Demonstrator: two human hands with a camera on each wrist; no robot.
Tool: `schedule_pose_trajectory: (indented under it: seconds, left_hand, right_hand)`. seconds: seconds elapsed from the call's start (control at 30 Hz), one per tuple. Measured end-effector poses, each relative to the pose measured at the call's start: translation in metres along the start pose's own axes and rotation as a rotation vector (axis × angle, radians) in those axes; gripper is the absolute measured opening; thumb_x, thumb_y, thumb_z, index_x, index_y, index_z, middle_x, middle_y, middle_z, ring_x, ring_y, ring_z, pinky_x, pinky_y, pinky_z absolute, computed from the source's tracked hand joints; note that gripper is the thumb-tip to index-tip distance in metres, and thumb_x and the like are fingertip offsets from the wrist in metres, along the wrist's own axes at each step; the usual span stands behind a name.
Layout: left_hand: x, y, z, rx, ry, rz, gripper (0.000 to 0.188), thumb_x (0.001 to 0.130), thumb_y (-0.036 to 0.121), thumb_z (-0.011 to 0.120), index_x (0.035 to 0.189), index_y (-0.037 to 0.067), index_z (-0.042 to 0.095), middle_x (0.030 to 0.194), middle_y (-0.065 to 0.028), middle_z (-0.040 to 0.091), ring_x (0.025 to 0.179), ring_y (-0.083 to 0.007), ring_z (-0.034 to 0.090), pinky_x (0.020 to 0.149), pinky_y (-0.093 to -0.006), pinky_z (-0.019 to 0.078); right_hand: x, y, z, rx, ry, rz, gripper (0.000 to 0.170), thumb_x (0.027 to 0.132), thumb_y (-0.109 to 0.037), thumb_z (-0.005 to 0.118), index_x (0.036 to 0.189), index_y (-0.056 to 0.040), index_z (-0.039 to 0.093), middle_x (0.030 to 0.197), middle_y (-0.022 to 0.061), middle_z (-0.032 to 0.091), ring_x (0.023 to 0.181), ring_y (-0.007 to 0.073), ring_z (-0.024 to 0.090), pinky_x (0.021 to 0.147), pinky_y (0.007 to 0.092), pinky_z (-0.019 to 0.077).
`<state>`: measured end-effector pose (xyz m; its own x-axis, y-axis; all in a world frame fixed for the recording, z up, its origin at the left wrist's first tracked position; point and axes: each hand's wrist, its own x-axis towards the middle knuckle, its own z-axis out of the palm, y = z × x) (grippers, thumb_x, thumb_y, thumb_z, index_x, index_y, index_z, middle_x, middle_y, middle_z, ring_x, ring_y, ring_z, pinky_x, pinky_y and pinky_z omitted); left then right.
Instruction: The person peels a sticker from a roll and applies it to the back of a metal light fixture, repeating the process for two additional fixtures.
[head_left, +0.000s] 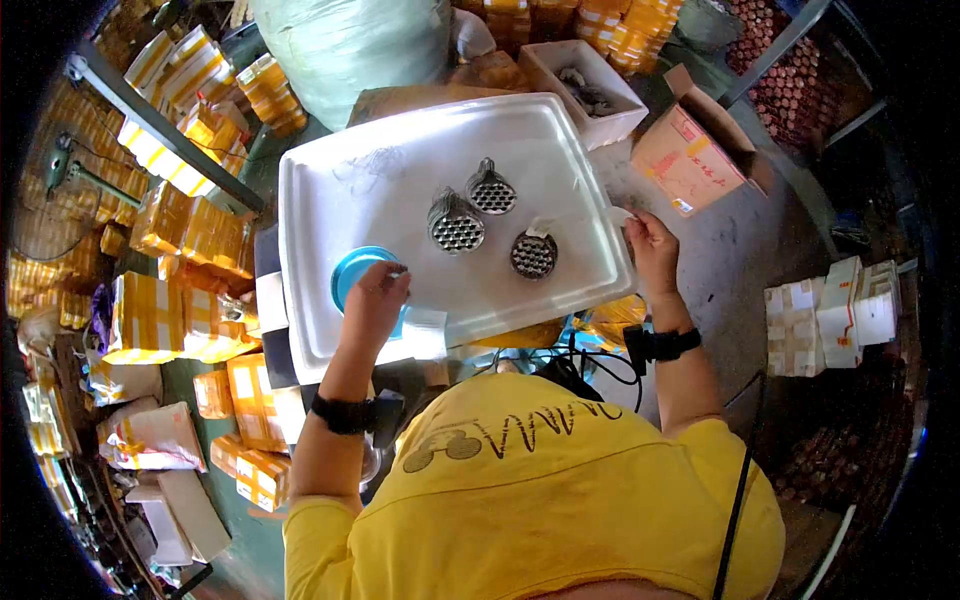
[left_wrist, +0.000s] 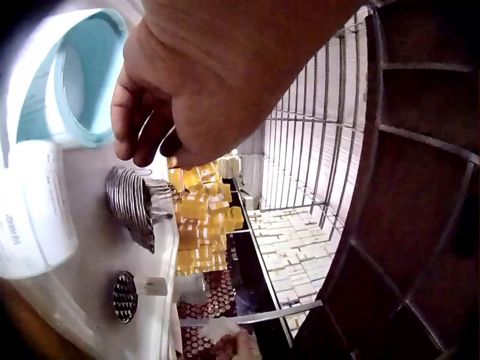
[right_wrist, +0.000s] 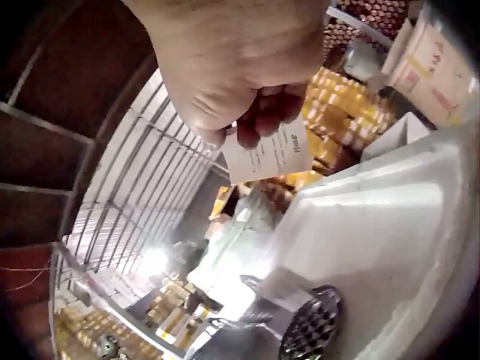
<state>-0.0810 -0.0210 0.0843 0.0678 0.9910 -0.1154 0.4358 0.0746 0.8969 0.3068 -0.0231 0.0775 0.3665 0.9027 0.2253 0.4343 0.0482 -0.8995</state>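
My right hand (head_left: pixel 655 255) pinches a small white printed label (right_wrist: pixel 274 154) between thumb and fingers, at the right rim of a big white tray (head_left: pixel 350 215). Over a round blue dish (head_left: pixel 345 268) on the tray hovers my left hand (head_left: pixel 375 305), palm down, fingers loosely curled. A white roll of printed paper (left_wrist: pixel 34 214) is beside that dish. Toward the tray's middle lie a bundle of metal pieces with a honeycomb-like end (head_left: pixel 458 232) and a similar bundle (head_left: pixel 492 192) behind it. The nearest bundle (head_left: pixel 534 255) carries a white tag (head_left: pixel 540 230).
Behind the tray stand a large pale wrapped sack (head_left: pixel 350 50) and a white foam box (head_left: pixel 585 90). An open cardboard box (head_left: pixel 695 145) is at the right. Yellow-taped cartons (head_left: pixel 150 310) are stacked on the left. Black cables (head_left: pixel 600 365) hang under the tray's front edge.
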Motion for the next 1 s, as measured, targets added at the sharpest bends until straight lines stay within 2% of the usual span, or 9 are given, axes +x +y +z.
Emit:
schedule_pose_trajectory:
  seconds: [0.07,0.17,0.27,0.37,0.57,0.67,0.8,0.9,1.0]
  left_hand:
    - [0.023,-0.004,0.017,-0.097,-0.016,-0.103,0.034,0.079,0.022,0.060,0.101,-0.001,0.051,0.067,-0.0120,0.059,0.061,-0.0192,0.059,0.056,-0.0287,0.0457]
    - [0.067,-0.031,0.047,0.169,0.071,-0.024,0.049,0.075,0.027,0.064,0.109,0.000,0.043,0.066,-0.0128,0.059,0.056,-0.0215,0.058,0.051,-0.0310,0.0457]
    - [0.079,-0.011,0.057,0.075,-0.012,-0.137,0.057,0.071,0.029,0.068,0.112,0.001,0.040,0.068,-0.0148,0.059,0.053,-0.0239,0.058,0.048,-0.0334,0.0451]
    - [0.090,-0.014,0.062,0.142,-0.080,-0.095,0.050,0.073,0.010,0.063,0.113,0.002,0.035,0.066,-0.0148,0.056,0.046,-0.0190,0.055,0.039,-0.0311,0.0442]
    - [0.083,-0.002,0.057,0.203,-0.037,-0.141,0.047,0.074,0.027,0.062,0.108,0.003,0.041,0.065,-0.0127,0.059,0.050,-0.0235,0.058,0.052,-0.0338,0.0461]
    - [0.089,-0.001,0.056,0.251,-0.094,-0.173,0.042,0.072,0.022,0.061,0.107,0.005,0.044,0.071,-0.0149,0.060,0.060,-0.0281,0.060,0.059,-0.0380,0.0466]
    - [0.104,-0.032,0.053,0.463,0.086,0.152,0.032,0.075,0.013,0.058,0.104,0.003,0.048,0.076,-0.0167,0.060,0.062,-0.0286,0.059,0.055,-0.0386,0.0470]
    - [0.085,0.005,0.038,0.475,0.152,0.168,0.029,0.075,0.011,0.055,0.103,0.005,0.053,0.080,-0.0187,0.060,0.075,-0.0346,0.058,0.067,-0.0422,0.0457]
    - [0.079,0.012,0.032,0.536,0.171,0.236,0.029,0.077,0.010,0.052,0.105,0.006,0.053,0.078,-0.0189,0.060,0.075,-0.0332,0.058,0.065,-0.0405,0.0463]
  right_hand:
    - [-0.009,-0.019,0.009,0.293,-0.040,-0.049,0.008,0.081,-0.009,0.057,0.086,-0.0034,0.060,0.079,0.0010,0.060,0.076,0.0101,0.056,0.072,0.0242,0.0442]
    - [-0.021,-0.037,0.015,0.275,-0.092,-0.005,0.007,0.079,-0.011,0.059,0.080,-0.0040,0.058,0.075,0.0019,0.058,0.072,0.0104,0.053,0.069,0.0245,0.0432]
    - [-0.030,-0.039,0.023,0.112,-0.085,-0.064,0.011,0.077,-0.012,0.060,0.077,-0.0027,0.056,0.072,0.0036,0.057,0.069,0.0120,0.053,0.067,0.0275,0.0438]
    - [-0.039,-0.056,0.019,0.005,-0.114,-0.125,0.009,0.076,-0.010,0.058,0.076,-0.0027,0.054,0.069,0.0047,0.055,0.070,0.0144,0.054,0.068,0.0287,0.0444]
    - [-0.040,-0.051,0.022,0.186,-0.095,-0.074,0.012,0.078,-0.011,0.059,0.078,-0.0023,0.052,0.072,0.0051,0.054,0.067,0.0128,0.053,0.065,0.0274,0.0438]
    - [-0.034,-0.043,0.026,0.127,-0.070,-0.107,0.013,0.076,-0.012,0.062,0.078,-0.0028,0.052,0.071,0.0048,0.054,0.066,0.0122,0.052,0.063,0.0270,0.0435]
    - [-0.027,-0.042,0.030,0.125,-0.038,-0.088,0.017,0.075,-0.011,0.064,0.081,-0.0027,0.051,0.074,0.0052,0.054,0.066,0.0132,0.052,0.063,0.0276,0.0449]
    - [-0.026,-0.051,0.031,0.130,-0.041,-0.124,0.019,0.075,-0.008,0.063,0.090,-0.0016,0.053,0.081,0.0062,0.056,0.073,0.0150,0.055,0.067,0.0278,0.0459]
    - [-0.026,-0.071,0.034,0.209,-0.025,-0.105,0.027,0.076,-0.005,0.060,0.102,-0.0012,0.052,0.091,0.0076,0.057,0.081,0.0164,0.056,0.069,0.0272,0.0459]
